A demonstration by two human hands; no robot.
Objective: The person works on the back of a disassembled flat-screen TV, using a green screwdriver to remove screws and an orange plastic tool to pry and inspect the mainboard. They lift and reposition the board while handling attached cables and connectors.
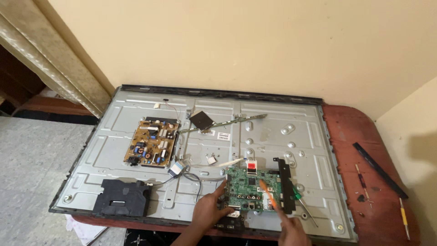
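Observation:
An opened flat television lies face down, its grey metal back panel (136,136) exposed. My left hand (210,209) rests on the left edge of the green main circuit board (248,184) near the panel's front. My right hand (291,230) grips an orange-handled screwdriver (268,196) whose tip points onto that green board. A yellow-brown power board (152,148) sits to the left, wired to it.
A green-handled screwdriver (304,207) lies right of the green board. A black speaker box (122,197) sits at the front left. The red table (359,150) holds a black strip (380,169) and small tools at the right. Walls stand close behind and right.

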